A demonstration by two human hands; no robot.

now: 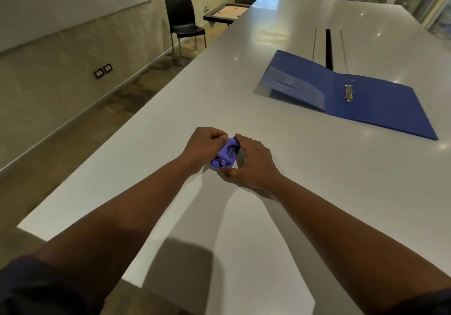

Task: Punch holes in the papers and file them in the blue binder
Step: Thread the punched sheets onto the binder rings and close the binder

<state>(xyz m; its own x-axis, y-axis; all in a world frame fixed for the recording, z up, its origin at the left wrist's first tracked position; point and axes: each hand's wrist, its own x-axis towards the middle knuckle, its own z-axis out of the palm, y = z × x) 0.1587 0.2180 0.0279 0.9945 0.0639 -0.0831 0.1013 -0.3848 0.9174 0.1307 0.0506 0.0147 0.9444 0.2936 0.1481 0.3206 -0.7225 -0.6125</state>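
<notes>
At the frame's centre we grip the purple hole punch (225,153) with both hands, left hand (203,147) and right hand (252,165) curled round its ends. Upper right on the counter (280,34) our blue binder (353,95) lies open.

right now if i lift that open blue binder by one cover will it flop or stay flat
Probably flop: the blue binder lies open, its left cover already raised off the table, so the spine hinges freely. It looks thin and empty, so likely light. The metal rings should weigh down the middle.
</notes>
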